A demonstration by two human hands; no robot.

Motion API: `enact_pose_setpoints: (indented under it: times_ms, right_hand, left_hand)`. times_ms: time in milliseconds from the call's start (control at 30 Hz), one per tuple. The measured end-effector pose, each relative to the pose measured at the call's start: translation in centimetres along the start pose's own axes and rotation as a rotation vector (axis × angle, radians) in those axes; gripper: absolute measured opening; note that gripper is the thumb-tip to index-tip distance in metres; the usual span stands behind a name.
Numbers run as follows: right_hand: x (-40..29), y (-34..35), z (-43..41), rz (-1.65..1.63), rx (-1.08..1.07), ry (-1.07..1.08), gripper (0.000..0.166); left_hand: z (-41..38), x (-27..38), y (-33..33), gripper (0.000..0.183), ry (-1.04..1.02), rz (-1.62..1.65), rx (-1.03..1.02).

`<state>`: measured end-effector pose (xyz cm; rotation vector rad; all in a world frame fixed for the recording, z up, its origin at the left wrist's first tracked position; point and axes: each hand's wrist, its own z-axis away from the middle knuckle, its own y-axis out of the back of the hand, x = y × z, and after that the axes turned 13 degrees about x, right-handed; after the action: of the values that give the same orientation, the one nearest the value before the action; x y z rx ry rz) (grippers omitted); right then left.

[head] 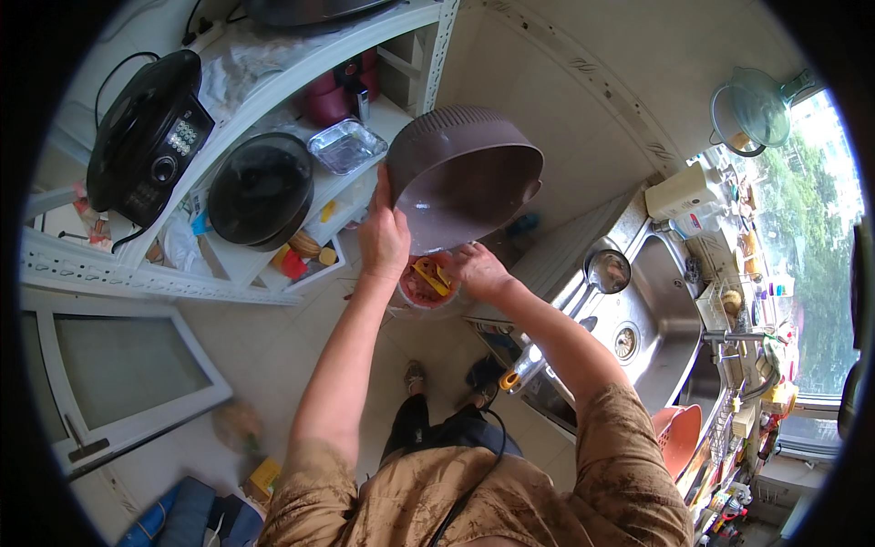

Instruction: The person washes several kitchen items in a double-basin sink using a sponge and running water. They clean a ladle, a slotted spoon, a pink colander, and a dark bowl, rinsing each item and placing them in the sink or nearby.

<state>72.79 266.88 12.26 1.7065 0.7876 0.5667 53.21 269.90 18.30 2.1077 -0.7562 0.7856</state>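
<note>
My left hand (384,239) grips the side of a deep brown plastic basin (472,198) with a ribbed outer wall. The basin is tilted, its open mouth facing down toward me. Close to its lower rim is my right hand (482,273), fingers curled; whether they pinch the rim or something small is unclear. Directly below the basin stands a waste bin (410,306) with a red inside. Yellow pieces (432,275) lie in it.
At left, white metal shelving (287,82) bears a black appliance (147,140), a lidded black pan (261,190) and a foil tray (347,146). To the right are a steel sink (656,301) and a ladle (607,270). A white-framed glass door (130,355) stands lower left.
</note>
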Motion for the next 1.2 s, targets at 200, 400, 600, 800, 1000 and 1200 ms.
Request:
enact_pose_setpoints:
  times_ms: [200,400,600,800,1000,1200]
  right_hand:
    - [1.2,3.6,-1.1,-0.031,0.074,-0.369,0.023]
    - [2.8,5.9,-1.7,0.173,0.135,-0.457,0.024]
    - [-0.7,7.4,-0.7,0.338,-0.232,-0.379,0.022]
    - [-4.2,9.6,-0.6,-0.569,0.291,-0.853,0.024]
    - [-3.3,16.7,8.4,-0.307,0.345,-0.660,0.039]
    - [5.0,23.3,26.3,0.707,-0.200,-0.306,0.022]
  left_hand:
    - [0.6,-0.1,0.8,0.062,0.232,0.143,-0.017]
    - [3.8,-1.2,0.7,0.063,0.455,0.470,0.063]
    - [5.1,1.1,0.6,0.061,0.534,0.531,0.143]
    - [5.8,6.5,-1.9,0.059,0.368,0.644,0.170]
    - [7.0,16.8,-2.7,0.054,0.406,0.803,0.013]
    - [9.7,25.8,-4.5,0.062,0.199,0.822,-0.223]
